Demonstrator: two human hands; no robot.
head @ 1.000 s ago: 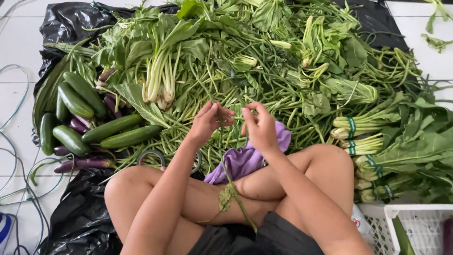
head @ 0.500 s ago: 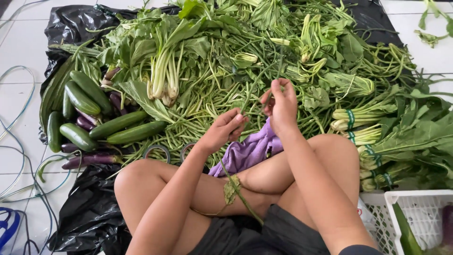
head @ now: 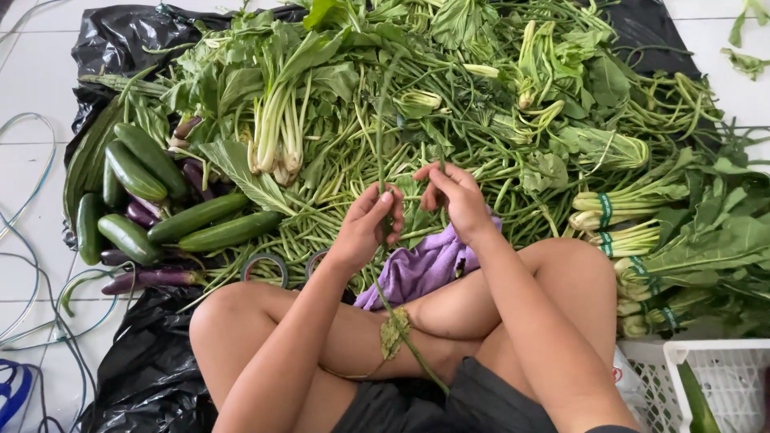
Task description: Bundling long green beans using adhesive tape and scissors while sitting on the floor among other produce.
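I sit cross-legged in front of a big heap of long green beans [head: 481, 104] and leafy greens. My left hand [head: 369, 224] is closed around a long green stem [head: 405, 341]. The stem runs up over the heap and down across my leg, with a wilted leaf on it. My right hand [head: 453, 196] is just right of the left, its fingertips pinched on thin stems at the same height. A purple cloth [head: 417, 269] lies under both hands against my knee.
Cucumbers [head: 136, 172] and purple eggplants [head: 152, 278] lie at the left on a black plastic sheet [head: 136, 369]. Two tape rolls [head: 265, 269] sit by my left knee. Banded green bundles [head: 626, 208] are at the right, a white basket [head: 722, 377] at lower right and cables [head: 32, 240] at far left.
Half a second ago my right hand was raised farther over the heap. It has come back down beside the left hand, which has lifted slightly with the stem.
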